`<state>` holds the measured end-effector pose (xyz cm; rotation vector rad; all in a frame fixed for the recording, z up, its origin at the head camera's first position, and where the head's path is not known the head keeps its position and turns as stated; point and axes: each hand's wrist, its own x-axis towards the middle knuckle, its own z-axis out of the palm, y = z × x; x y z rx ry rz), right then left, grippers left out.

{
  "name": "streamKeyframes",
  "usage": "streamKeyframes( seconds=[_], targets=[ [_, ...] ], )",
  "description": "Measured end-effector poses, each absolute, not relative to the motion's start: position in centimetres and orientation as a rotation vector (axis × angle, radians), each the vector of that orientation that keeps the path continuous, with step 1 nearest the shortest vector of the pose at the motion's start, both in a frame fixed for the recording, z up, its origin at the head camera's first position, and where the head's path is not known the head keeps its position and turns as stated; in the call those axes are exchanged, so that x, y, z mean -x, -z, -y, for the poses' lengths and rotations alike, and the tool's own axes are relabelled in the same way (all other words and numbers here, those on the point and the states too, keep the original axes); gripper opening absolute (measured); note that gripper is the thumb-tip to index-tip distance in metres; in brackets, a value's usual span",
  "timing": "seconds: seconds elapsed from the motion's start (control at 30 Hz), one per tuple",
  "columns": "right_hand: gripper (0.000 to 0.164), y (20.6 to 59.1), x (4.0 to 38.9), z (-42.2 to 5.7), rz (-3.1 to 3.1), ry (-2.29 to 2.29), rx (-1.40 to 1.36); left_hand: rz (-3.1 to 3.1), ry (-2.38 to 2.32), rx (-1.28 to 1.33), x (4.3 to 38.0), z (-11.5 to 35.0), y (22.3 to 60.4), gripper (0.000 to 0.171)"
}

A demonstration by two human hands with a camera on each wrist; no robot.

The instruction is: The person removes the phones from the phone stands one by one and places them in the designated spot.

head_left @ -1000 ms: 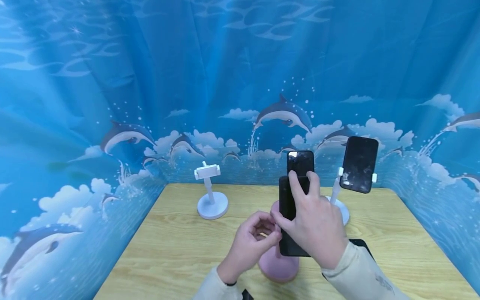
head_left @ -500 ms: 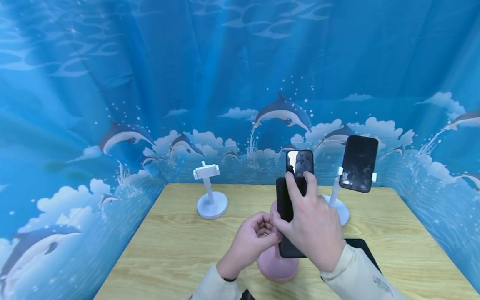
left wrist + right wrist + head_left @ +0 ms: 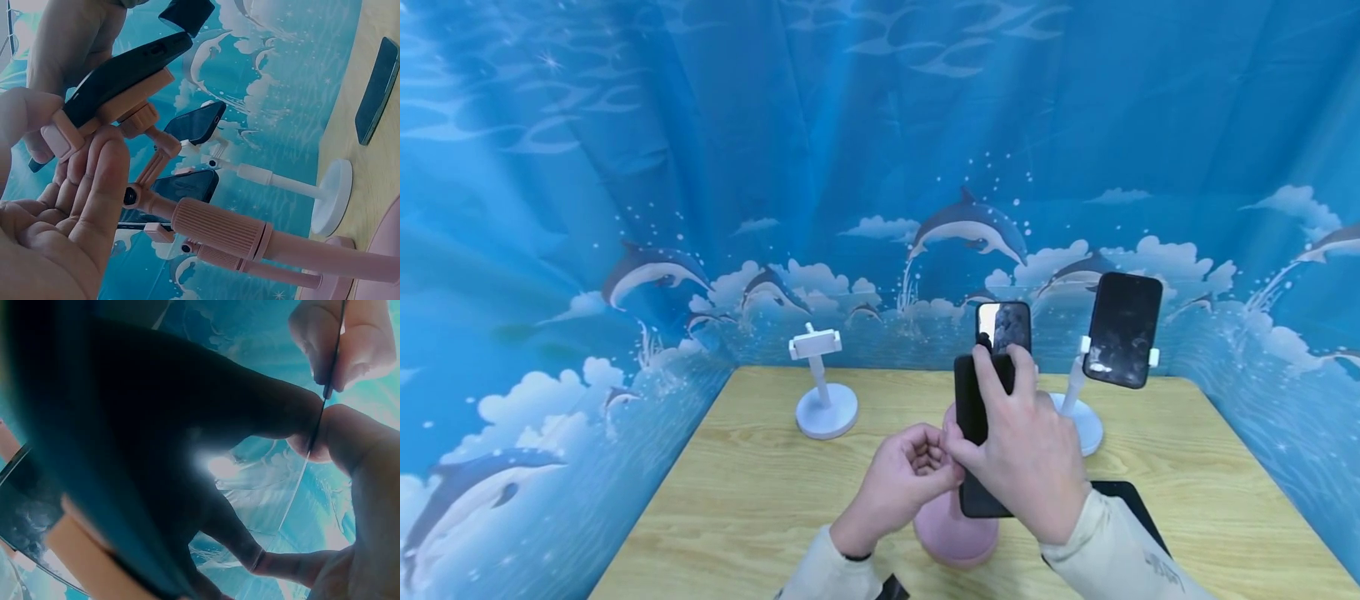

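Observation:
A black phone (image 3: 972, 408) stands upright in the clamp of a pink phone stand (image 3: 955, 537). My left hand (image 3: 901, 479) is at the phone's left edge; in the left wrist view its thumb and fingers pinch the pink clamp end (image 3: 61, 134) against that edge. My right hand (image 3: 1030, 450) holds the phone from the front, fingertips near its top and thumb at its left edge. The screen mirrors this hand in the right wrist view. The stand's pink ribbed post (image 3: 219, 226) and hinged arm show below the phone in the left wrist view.
Behind stands another phone (image 3: 1011, 325), on a second pink stand (image 3: 219, 257). A white stand (image 3: 1078, 425) at right bears a phone (image 3: 1123, 329); a white stand (image 3: 825, 410) at left holds none. A black flat device (image 3: 1123, 500) lies near the right sleeve on the wooden table (image 3: 737, 500).
The held phone and right hand have shifted slightly left, and the reflection on the rear phone's screen has changed. My left hand stays at the clamp.

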<state>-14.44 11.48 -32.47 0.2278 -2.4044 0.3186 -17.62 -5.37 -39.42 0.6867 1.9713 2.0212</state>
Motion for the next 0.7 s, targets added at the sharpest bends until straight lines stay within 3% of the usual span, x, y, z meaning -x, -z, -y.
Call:
streamKeyframes(
  seconds=[0.7],
  targets=[
    [0.085,32.47,14.35,-11.8,2.431,-0.348,-0.235,-1.941,-1.981,-0.707,17.81,5.59,39.33,0.026]
  ],
)
